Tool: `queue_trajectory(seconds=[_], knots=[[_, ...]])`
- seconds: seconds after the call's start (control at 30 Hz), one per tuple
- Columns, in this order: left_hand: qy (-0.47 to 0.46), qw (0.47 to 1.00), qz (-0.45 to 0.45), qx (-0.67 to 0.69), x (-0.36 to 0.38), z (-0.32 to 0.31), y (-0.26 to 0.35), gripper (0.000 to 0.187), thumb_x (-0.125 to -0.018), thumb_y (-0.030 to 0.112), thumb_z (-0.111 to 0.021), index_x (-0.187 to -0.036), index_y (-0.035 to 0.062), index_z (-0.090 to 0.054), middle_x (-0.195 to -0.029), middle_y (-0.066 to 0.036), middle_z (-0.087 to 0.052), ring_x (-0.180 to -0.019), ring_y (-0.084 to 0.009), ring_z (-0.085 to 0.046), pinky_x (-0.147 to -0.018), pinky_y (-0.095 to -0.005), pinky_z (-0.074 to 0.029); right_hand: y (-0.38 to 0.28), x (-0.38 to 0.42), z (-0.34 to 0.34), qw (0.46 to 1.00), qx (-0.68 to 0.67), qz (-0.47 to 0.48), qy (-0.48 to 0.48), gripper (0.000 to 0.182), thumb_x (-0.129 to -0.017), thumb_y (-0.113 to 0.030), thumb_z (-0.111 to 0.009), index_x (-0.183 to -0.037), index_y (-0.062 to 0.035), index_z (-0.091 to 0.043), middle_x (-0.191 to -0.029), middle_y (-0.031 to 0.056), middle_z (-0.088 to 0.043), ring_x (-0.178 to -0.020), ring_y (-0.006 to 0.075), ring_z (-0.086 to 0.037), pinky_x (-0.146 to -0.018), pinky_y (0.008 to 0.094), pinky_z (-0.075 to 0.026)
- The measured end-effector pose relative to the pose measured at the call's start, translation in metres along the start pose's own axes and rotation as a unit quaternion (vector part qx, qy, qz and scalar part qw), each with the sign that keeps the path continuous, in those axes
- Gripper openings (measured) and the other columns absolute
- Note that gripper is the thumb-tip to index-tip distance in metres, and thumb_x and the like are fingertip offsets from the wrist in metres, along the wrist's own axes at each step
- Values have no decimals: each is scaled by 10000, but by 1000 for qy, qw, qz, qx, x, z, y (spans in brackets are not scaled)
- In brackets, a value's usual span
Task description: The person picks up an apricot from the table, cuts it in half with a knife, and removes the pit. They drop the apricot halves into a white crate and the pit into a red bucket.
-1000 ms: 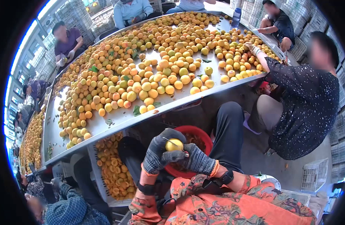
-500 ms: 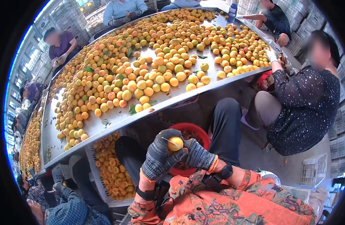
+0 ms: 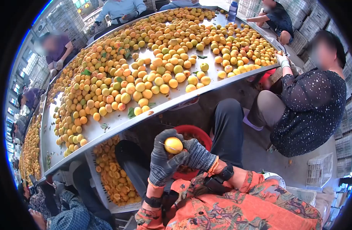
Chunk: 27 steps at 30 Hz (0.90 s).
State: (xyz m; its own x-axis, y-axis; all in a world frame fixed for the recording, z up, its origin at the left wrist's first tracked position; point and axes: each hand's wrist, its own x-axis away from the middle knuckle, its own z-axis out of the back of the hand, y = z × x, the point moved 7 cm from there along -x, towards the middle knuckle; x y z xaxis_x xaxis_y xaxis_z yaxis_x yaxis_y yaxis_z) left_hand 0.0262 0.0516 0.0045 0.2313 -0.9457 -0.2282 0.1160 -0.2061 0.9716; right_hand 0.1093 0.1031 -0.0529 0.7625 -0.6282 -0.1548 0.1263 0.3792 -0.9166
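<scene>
metal table [image 3: 115, 120] under scattered apricots [image 3: 137, 95]

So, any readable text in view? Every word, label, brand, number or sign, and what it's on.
None that can be read.
Bottle: too small to make out any label.
Black wrist device on the right: no legible number or brand.
Stacked crates at the right edge: too small and blurred to tell whether they carry marks.
Red tub: no lettering on the part that shows.

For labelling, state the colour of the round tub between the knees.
The tub is red, clearest in the head view.
</scene>
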Motion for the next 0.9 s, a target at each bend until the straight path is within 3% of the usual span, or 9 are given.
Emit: queue_trajectory(seconds=[0.07, 0.2, 0.3, 0.53, 0.6, 0.7, 0.73, 0.8, 0.9], knots=[[52, 937, 131, 318, 3, -3, -28, 581, -789, 87, -709, -1281, 31, -406, -1167, -122, -569, -1035, -200, -569, -886, -312, -491, -5, 0, 6, 999, 32, -33, 27, 200, -815, -160, -570, -963, -30, -607, -822, 197, -648, -814, 396, -621, -719, 445, -501], [55, 946, 123, 295, 11, -10, -29, 466, -881, 112, -627, -1290, 41, -415, -1172, -130, -575, -1007, -168, -570, -872, -280, -491, -5, -3, 0, 990, 142, 11, -24, 246, -812, -159, -575, -1021, -33, -608, -870, 202, -651, -840, 385, -622, -748, 434, -505], [92, 989, -32, -108, 7, -2, -7, 469, -853, 71, -634, -1276, 39, -434, -1179, -114, -568, -1058, -183, -553, -911, -306, -469, 16, -3, -8, 995, 94, -4, 24, 247, -817, -156, -566, -1026, -32, -612, -891, 206, -651, -840, 388, -622, -752, 434, -506], [273, 947, 68, 156, 9, 37, -14, 273, -860, 132, -556, -1067, -40, -601, -1017, -136, -659, -906, -249, -640, -835, -360, -509, 8, 3, -13, 994, 108, -10, 0, 192, -829, -204, -458, -822, -45, -565, -694, 206, -594, -626, 428, -568, -578, 495, -452], [167, 893, 28, -417, 4, 76, -48, 270, -836, 135, -628, -1061, -14, -620, -949, -133, -667, -880, -261, -650, -823, -366, -516, -4, 10, 7, 992, 79, 14, 92, 175, -829, -196, -472, -766, -46, -536, -654, 214, -566, -604, 427, -561, -572, 491, -436], [182, 937, -45, -293, 11, 44, -33, 336, -974, 260, -444, -1149, -10, -538, -1097, -123, -579, -977, -196, -560, -870, -352, -457, -68, 13, 51, 966, 70, 72, 238, 110, -784, -149, -573, -741, -63, -521, -695, 134, -535, -681, 340, -572, -614, 424, -460], [166, 982, 86, 8, 14, 24, -42, 380, -974, 298, -426, -1194, -1, -506, -1167, -126, -543, -1048, -199, -522, -921, -358, -422, -86, 16, 57, 945, 94, 117, 289, 119, -771, -160, -592, -744, -65, -526, -724, 132, -536, -715, 337, -571, -631, 424, -463], [120, 921, 211, 304, 13, -21, -52, 427, -974, 335, -408, -1239, 7, -474, -1237, -129, -506, -1120, -202, -485, -973, -363, -386, -95, 21, 61, 916, 122, 163, 346, 132, -757, -171, -610, -746, -67, -531, -753, 130, -537, -749, 333, -569, -648, 425, -465], [-188, 804, 65, 560, -5, -66, -29, 529, -943, 450, -422, -1272, 38, -458, -1333, -111, -440, -1208, -195, -406, -1031, -361, -322, -81, -1, 38, 939, 152, 107, 289, 157, -735, -199, -633, -757, -71, -547, -734, 129, -531, -748, 335, -569, -656, 428, -469]])
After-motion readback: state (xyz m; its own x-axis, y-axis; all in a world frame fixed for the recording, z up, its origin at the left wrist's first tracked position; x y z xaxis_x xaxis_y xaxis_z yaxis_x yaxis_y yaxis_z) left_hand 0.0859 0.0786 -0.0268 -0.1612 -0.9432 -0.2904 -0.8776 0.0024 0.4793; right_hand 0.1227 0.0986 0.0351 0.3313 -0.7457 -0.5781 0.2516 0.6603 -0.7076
